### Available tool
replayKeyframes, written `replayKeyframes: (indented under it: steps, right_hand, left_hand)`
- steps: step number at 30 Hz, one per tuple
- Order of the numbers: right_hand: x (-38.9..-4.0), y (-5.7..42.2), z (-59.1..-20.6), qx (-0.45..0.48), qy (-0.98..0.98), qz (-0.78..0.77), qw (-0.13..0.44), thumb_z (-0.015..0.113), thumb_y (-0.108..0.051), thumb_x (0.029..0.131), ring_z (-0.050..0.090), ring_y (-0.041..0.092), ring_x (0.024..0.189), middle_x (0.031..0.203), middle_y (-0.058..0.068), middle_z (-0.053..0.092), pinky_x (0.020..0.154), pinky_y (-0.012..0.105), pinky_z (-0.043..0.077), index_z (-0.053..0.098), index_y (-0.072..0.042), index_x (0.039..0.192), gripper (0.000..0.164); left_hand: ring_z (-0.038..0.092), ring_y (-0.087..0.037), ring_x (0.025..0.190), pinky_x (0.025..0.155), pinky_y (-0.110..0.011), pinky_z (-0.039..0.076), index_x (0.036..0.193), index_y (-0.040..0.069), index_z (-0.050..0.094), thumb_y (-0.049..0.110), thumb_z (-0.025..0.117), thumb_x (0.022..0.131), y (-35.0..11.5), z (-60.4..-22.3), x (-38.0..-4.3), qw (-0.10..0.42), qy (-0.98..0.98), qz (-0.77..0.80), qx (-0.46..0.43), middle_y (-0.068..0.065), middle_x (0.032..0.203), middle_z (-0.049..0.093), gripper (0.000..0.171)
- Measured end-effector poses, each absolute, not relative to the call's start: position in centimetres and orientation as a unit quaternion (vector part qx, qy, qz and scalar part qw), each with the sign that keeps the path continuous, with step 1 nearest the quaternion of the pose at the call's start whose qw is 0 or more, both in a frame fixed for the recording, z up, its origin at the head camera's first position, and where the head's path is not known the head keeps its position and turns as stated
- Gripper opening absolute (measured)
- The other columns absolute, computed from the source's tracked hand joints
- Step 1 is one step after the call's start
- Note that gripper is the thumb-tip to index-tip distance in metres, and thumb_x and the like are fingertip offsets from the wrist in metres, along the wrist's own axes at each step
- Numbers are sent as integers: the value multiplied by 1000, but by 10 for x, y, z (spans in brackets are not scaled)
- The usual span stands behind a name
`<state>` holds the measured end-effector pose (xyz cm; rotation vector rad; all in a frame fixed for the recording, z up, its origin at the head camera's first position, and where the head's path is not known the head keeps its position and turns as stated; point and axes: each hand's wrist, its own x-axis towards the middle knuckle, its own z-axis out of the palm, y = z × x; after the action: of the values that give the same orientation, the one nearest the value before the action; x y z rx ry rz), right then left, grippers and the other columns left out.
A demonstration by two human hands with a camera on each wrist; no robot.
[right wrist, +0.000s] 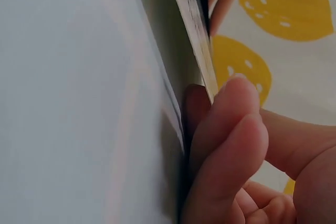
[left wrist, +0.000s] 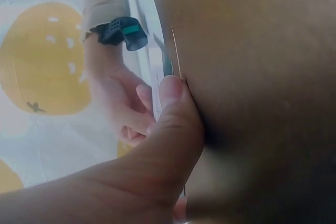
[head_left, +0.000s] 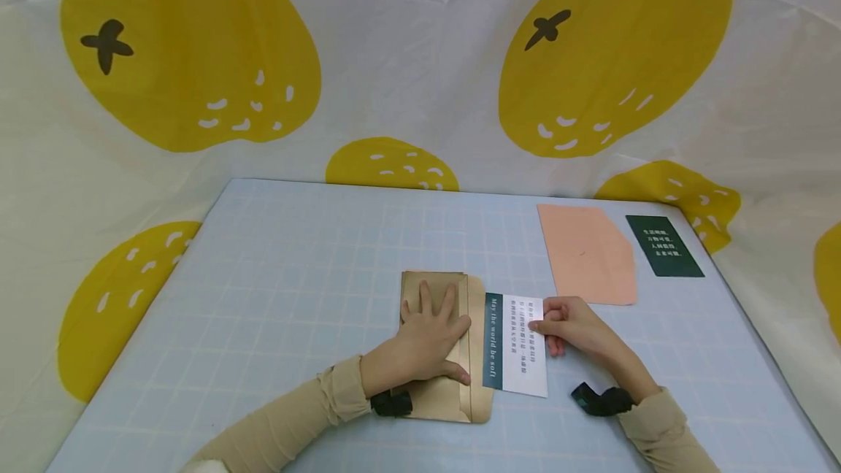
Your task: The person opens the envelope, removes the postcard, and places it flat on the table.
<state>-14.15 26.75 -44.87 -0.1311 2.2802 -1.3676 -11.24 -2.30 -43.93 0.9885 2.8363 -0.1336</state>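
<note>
"Two hands are in play; how do their fingers lie?"

"The left hand has its fingers spread flat over the brown envelope, thumb pointing toward the flap. The right hand pinches the white card at its three o'clock edge, thumb on top."

"And where is that card, taking twelve o'clock as the far side of the worktop?"

"At three o'clock of the left hand, its nine o'clock edge just overlapping the unfolded flap."

"How far along would you say?"

"The envelope is steadied, the card gripped and roughly lined up with the flap side. It lies outside the envelope, and the flap is not folded over. Which way the card is bound, I can't tell."

"Any edges to mind?"

"The pink paper lies at one o'clock of the white card, its near edge close to the right hand. The green card is at two o'clock, near the worktop's right edge. The broadest free room is at nine o'clock of the envelope; a smaller patch lies at three o'clock of the right hand."
</note>
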Motion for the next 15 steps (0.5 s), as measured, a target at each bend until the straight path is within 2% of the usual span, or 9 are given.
replayKeyframes:
  steps: [7, 11, 15]
  right_hand:
    - [-136, 273, -441, -43, 862, -453, 223, 73, -20, 91, 62, 28, 50, 63, 12, 65, 49, 26, 48, 60, 0, 93, 24]
    - [-131, 275, -435, -10, 880, -425, 212, 75, -20, 89, 61, 28, 50, 62, 10, 65, 48, 27, 48, 60, -1, 95, 25]
    - [-127, 274, -429, 19, 902, -381, 201, 78, -22, 86, 60, 25, 49, 62, 8, 63, 49, 29, 49, 58, -2, 101, 32]
  left_hand:
    - [24, -65, 134, 87, -72, 43, 116, 22, 43, 86, 51, 70, -24, -438, -112, 81, 942, -35, 324, -22, 160, 19, 79]
    - [24, -63, 136, 88, -71, 43, 135, 28, 42, 85, 52, 72, -24, -436, -111, 84, 942, -35, 324, -22, 160, 20, 86]
    - [21, -63, 137, 90, -71, 41, 153, 37, 32, 85, 52, 73, -24, -436, -110, 92, 942, -36, 321, -22, 162, 17, 95]
